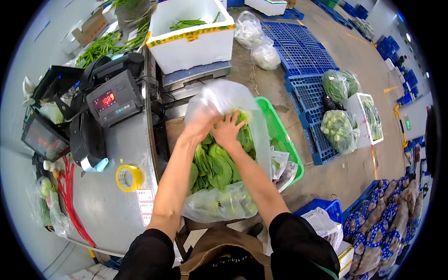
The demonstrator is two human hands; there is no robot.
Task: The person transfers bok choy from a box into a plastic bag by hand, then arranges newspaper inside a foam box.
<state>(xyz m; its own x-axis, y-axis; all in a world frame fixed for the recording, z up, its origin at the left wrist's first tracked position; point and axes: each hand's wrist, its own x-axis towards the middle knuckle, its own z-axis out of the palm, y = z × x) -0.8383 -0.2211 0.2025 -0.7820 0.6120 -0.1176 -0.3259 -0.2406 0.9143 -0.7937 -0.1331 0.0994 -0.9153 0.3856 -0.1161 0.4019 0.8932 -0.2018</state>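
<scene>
Leafy greens lie inside a large clear plastic bag, which is spread wide before me. My right hand rests on the far part of the greens, its fingers spread and nothing gripped. Beside it, at the bag's upper left, my left hand is smeared by motion. Its fingers lie against or near the bag's raised far side, and I cannot tell whether they grip the plastic. Under and right of the bag shows a green crate with printed paper at its near right side.
On the metal table at left are a scale display, yellow tape and red ties. A white foam box with green beans stands ahead. Blue pallets and bagged vegetables are right.
</scene>
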